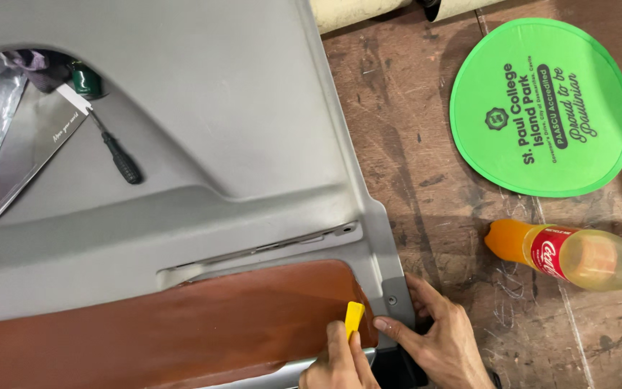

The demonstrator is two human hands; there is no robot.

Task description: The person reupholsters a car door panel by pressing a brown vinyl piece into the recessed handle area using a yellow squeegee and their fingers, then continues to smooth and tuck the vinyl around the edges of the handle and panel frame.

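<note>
The left hand [340, 360] grips a small yellow plastic wedge [354, 317], its tip pressed at the right end of the brown leather insert [181, 324] on the grey door panel [217, 108]. The right hand [440, 338] lies open, fingers pressing the panel's corner against the wooden worktop [433, 180]. The insert looks mostly tucked, only this end unfinished; the wedge's long axis runs nearly upright in view, pointing away from the person.

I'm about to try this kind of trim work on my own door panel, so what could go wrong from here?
The yellow pry tool in the left hand sits at the edge of the brown leather-look insert; a slip might scuff or gouge it. The right hand presses the grey panel beside the tool, so a slip could hit its fingers. The bottle lying on the wooden table might roll if the panel shifts.
</note>
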